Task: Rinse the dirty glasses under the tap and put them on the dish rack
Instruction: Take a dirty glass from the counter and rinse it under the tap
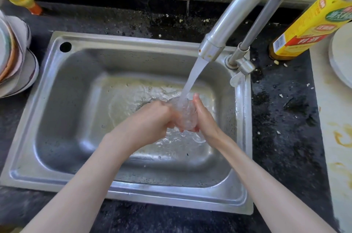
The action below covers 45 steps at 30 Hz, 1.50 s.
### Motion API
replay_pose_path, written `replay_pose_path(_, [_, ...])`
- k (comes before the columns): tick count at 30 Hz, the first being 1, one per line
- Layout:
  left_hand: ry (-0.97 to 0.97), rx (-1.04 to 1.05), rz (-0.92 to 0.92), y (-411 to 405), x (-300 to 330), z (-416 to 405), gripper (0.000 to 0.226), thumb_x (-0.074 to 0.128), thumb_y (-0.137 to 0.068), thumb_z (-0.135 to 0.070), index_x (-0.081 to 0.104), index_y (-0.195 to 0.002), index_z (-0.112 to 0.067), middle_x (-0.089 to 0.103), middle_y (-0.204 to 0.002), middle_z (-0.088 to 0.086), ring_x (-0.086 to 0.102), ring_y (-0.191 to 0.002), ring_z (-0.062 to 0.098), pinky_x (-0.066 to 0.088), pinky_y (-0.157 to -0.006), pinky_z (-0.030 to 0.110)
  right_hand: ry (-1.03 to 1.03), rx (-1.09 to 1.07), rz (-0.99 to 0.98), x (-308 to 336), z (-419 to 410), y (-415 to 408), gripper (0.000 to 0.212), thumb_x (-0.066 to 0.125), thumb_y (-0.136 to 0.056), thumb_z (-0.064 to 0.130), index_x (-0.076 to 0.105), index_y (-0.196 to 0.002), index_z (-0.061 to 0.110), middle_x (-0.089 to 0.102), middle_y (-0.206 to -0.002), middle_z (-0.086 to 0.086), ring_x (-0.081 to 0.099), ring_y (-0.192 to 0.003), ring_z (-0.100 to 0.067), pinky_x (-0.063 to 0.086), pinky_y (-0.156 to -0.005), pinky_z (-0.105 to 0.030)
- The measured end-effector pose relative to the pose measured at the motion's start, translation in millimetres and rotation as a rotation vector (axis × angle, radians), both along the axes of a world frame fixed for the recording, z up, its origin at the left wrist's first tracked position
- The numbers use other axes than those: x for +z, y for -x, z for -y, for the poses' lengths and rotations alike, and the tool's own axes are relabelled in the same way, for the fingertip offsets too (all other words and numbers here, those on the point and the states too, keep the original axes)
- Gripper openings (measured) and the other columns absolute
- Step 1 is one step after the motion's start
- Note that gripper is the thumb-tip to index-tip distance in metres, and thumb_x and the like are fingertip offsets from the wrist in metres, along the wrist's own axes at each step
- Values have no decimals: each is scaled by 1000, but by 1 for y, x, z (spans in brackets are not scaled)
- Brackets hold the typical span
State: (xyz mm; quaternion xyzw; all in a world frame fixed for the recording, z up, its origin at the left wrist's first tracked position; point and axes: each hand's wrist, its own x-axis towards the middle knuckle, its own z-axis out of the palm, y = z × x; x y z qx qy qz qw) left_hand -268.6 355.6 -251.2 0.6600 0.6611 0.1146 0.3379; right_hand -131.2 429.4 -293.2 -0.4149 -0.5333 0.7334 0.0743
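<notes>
Both forearms reach in from the bottom of the view and meet over the steel sink (133, 46), where a small clear glass (185, 114) sits between the two hands, directly under the stream from the tap (213, 48). Fingers of the left hand (152, 120) curl against the glass from its left side; the right hand (202, 114) cups the other side with the fingers wrapped behind and the thumb pointing up — so both are grasping it, not hanging loose.

Water runs over the glass and spreads across the sink floor. Stacked bowls (17, 65) stand on the dark counter to the left; a yellow-labelled bottle (304, 29) leans at the right. No dish rack is in view.

The likely trouble is a slip: wet glass, wet fingers, and hard steel just below. A heavy stream striking the glass could also splash onto the counter.
</notes>
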Motion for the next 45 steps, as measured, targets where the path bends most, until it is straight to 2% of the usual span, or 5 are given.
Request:
replay_pose_path(7, [-114, 205, 28, 2, 0, 0, 34, 74, -69, 3, 55, -68, -26, 54, -69, -12, 52, -71, 9, 43, -75, 31, -167, 61, -38, -3, 7, -8, 47, 47, -76, 70, 50, -110, 37, 56, -96, 25, 54, -83, 12, 41, -75, -15])
replay_pose_path(13, [69, 23, 218, -5, 12, 1, 15, 67, -84, -10, 73, -91, -22, 52, -84, -23, 49, -86, -13, 33, -80, 2, 93, 83, -59, 9, -9, 1, 60, 14, -100, 48, 69, -84, 29, 48, -41, 5, 36, -34, -3, 23, -36, -14])
replay_pose_path(21, [-131, 282, 136, -6, 3, 1, 21, 75, -75, -24, 57, -71, -17, 53, -69, -13, 51, -69, -1, 42, -65, 25, -86, 55, -100, 8, 5, 4, 15, 37, -96, 38, 48, -94, 27, 55, -72, 19, 48, -55, 9, 35, -57, -12])
replay_pose_path(35, [-122, 219, 19, 8, 4, 3, 35, 80, -67, -9, 51, -66, -28, 48, -68, -19, 43, -70, -2, 31, -77, 13, 21, 142, -83, 7, 1, 0, 44, 46, -86, 56, 53, -112, 21, 56, -76, 17, 50, -60, 5, 37, -60, -16])
replay_pose_path(45, [-230, 26, 147, 26, 3, 10, 27, 60, -68, -55, 60, -72, -28, 59, -79, -17, 50, -95, 6, 39, -84, 23, 271, 280, -88, 12, 0, 7, 74, 7, -75, 81, 46, -49, 25, 22, -43, 5, 11, -39, -9, 6, -45, -27])
